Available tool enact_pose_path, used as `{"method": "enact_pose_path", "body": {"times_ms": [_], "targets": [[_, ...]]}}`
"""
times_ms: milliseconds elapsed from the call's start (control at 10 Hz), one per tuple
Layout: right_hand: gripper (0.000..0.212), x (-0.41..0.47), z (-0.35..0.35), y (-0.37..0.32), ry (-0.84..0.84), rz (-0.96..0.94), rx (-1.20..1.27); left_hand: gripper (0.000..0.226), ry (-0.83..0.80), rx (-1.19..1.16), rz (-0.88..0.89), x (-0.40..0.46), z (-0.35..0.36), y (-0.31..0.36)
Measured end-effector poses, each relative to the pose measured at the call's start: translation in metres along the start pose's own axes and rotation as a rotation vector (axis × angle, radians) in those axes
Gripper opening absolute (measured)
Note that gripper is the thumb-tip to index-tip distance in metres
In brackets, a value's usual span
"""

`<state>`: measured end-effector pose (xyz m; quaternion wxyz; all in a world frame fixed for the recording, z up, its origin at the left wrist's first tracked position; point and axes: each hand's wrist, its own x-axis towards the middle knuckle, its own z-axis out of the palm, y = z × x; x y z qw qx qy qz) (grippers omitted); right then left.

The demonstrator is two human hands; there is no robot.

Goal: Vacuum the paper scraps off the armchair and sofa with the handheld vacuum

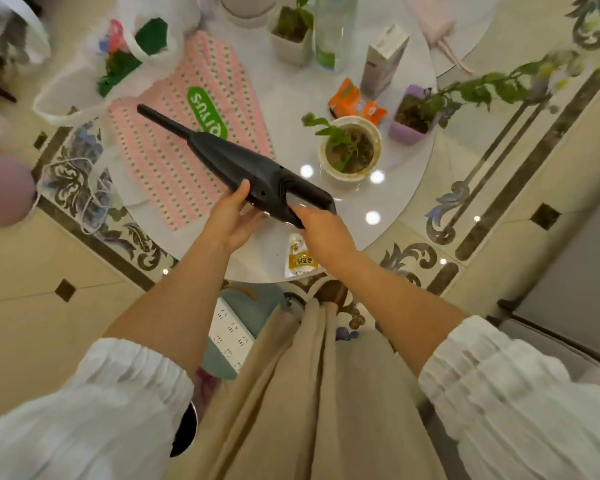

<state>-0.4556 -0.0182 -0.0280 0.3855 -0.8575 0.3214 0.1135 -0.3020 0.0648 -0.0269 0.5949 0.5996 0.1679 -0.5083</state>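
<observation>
I hold the handheld vacuum (pixel 243 164) in both hands above the round white bench (pixel 395 188). My right hand (pixel 321 225) has its grip curled round the handle at the rear end, and my left hand (pixel 234 214) cups the body from below, thumb up along its side. The narrow nozzle points away from me, over a pink-and-white patterned bag (pixel 174 157).

I judge this to be the opening step: the tool is picked up, and no cleaning has begun. No armchair, sofa or paper scraps are in view, so the next move calls for turning from the bench, carrying the vacuum to the seats, and finding its switch.

The bench is glossy and crowded: a round potted plant (pixel 350 148), a purple square pot (pixel 413 114) with a trailing vine, an orange snack packet (pixel 355 102), a white carton (pixel 383 58), and a clear bottle (pixel 333 32). A yellow sachet (pixel 300 261) lies at the near edge. The floor (pixel 49 271) is cream tile with ornate dark borders. A white power strip (pixel 231 336) lies below the bench.
</observation>
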Motion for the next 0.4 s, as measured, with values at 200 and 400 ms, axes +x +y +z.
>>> {"method": "enact_pose_path", "body": {"times_ms": [200, 400], "targets": [[0.064, 0.010, 0.006, 0.011, -0.031, 0.069, -0.065, 0.041, -0.003, 0.065, -0.040, 0.018, 0.005, -0.006], [0.044, -0.011, -0.023, 0.012, -0.073, 0.081, 0.038, 0.044, 0.200, 0.292, -0.037, 0.009, 0.031, 0.004]]}}
